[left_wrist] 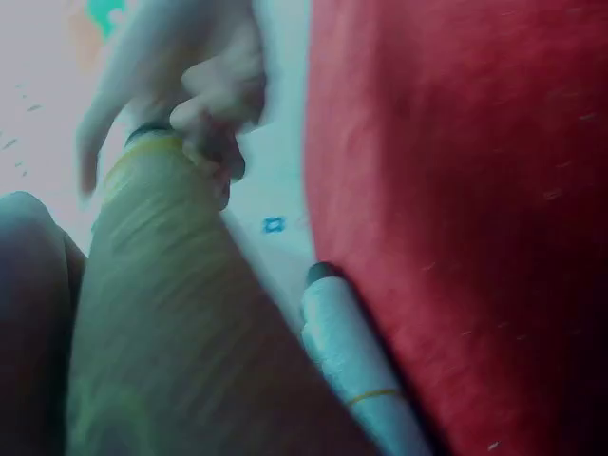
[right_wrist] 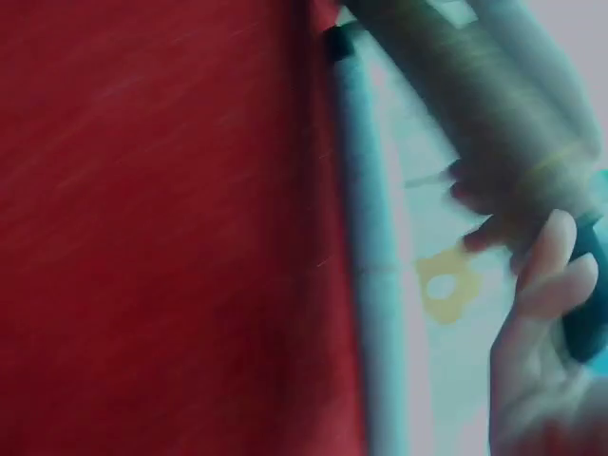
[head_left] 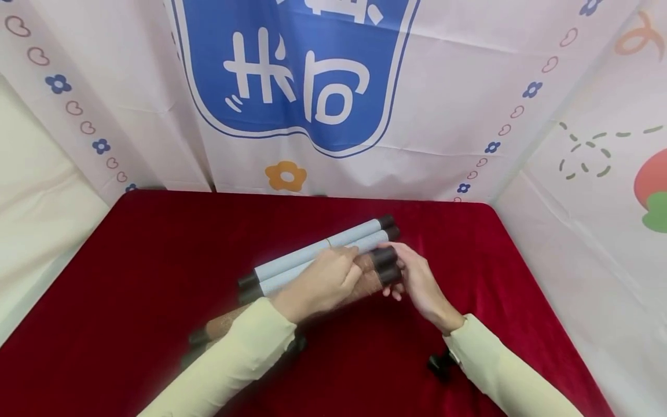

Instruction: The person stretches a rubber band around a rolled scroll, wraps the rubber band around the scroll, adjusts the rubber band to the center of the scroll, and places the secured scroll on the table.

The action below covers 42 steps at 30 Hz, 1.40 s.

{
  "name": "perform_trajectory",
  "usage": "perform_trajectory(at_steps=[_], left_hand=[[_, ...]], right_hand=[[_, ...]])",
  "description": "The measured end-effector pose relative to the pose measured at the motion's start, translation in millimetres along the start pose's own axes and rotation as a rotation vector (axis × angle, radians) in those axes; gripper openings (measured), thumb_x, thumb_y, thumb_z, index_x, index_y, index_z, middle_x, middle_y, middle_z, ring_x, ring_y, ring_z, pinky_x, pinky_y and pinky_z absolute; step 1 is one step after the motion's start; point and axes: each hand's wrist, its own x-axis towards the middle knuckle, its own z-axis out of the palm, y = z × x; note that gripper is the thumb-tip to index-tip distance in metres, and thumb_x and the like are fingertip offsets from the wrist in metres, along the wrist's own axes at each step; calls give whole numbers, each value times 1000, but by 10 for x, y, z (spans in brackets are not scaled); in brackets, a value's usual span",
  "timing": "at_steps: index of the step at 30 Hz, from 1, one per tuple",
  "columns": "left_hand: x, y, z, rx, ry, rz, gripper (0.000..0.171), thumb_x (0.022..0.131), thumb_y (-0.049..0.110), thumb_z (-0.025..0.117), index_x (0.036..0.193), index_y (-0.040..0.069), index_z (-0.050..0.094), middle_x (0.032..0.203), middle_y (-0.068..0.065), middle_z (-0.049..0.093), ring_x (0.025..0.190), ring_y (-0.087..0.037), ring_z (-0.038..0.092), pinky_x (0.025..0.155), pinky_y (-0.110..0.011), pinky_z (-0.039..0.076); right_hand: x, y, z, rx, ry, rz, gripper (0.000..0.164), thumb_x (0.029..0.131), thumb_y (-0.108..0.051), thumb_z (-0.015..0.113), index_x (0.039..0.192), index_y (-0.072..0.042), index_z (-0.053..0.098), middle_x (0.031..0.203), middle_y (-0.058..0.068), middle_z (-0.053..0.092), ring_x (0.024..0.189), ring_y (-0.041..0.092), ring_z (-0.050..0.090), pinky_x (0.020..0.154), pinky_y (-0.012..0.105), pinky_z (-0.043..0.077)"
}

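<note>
My left hand [head_left: 319, 284] holds a pair of brown patterned scrolls [head_left: 221, 325] with black end knobs, its fingers curled over them towards their right end. Around the black knobs at that end, my right hand [head_left: 421, 285] grips with bent fingers, also seen in the right wrist view, where the fingers [right_wrist: 551, 275] lie against the dark knob [right_wrist: 587, 323]. A yellowish band [left_wrist: 157, 147] circles the brown pair near the fingers. Just behind lie two light blue scrolls [head_left: 289, 259] with black ends, side by side and tied by a thin band. My left sleeve covers part of the brown pair.
A table under red velvet cloth [head_left: 172, 249] carries the scrolls. Printed white curtains [head_left: 443, 104] stand behind and at the right. A small black object [head_left: 442, 365] shows beside my right sleeve, and another dark piece [head_left: 297, 346] by the left sleeve.
</note>
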Motion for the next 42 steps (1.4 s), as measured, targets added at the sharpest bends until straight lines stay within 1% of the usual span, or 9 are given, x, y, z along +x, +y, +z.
perform_trajectory(at_steps=[4,8,13,18,23,30,33,40,42], left_hand=[[-34,48,105,39,4,-24,55,98,40,51,140,4,59,123,-8,71,106,-23,69,91,-43,59],[-16,82,152,87,10,-28,79,89,64,66,148,12,55,127,-4,71,106,-18,69,85,-40,60],[0,58,190,116,19,-5,76,87,64,74,145,18,58,115,2,74,94,-13,70,72,-35,59],[-95,-16,132,118,3,-54,67,84,60,79,133,17,64,100,5,71,81,-9,63,64,-30,53],[-177,-68,38,129,-30,-98,58,76,57,83,115,18,67,85,9,62,71,-7,55,56,-27,46],[-59,22,149,122,-11,-62,77,82,67,78,134,12,62,110,1,72,92,-14,68,73,-37,59],[-34,38,187,106,-4,-66,75,86,66,77,136,11,62,114,-1,73,95,-15,70,76,-38,60],[-197,-95,35,117,-22,-131,58,75,63,84,107,18,67,79,9,61,66,-7,55,54,-28,45],[-211,-110,14,119,-23,-125,57,74,62,85,106,18,66,78,10,59,66,-6,53,53,-26,43]], right_hand=[[113,-96,48,-157,10,133,40,110,-42,52,120,-6,65,79,8,66,53,19,63,48,29,50],[165,-148,86,-272,44,176,42,107,-48,56,109,-7,67,76,7,65,51,19,60,48,30,51],[200,-170,105,-362,66,150,43,109,-48,52,109,-9,70,74,7,63,49,19,58,49,34,53],[247,-159,87,-366,41,139,42,111,-44,50,112,-7,69,67,8,64,49,22,63,49,34,53],[261,-135,24,-352,76,152,43,111,-44,50,107,-4,67,66,9,63,49,24,64,49,35,53],[256,-129,2,-359,98,131,45,111,-43,49,103,-3,66,68,9,64,49,25,64,49,36,53],[253,-135,-7,-363,96,133,43,111,-42,49,103,-3,66,67,9,64,49,25,64,50,35,53],[259,-160,-43,-321,104,143,42,111,-40,51,106,-1,67,67,9,63,49,25,64,51,41,56],[262,-159,-39,-308,113,145,43,111,-41,51,106,-1,66,68,9,62,49,25,64,52,44,57]])
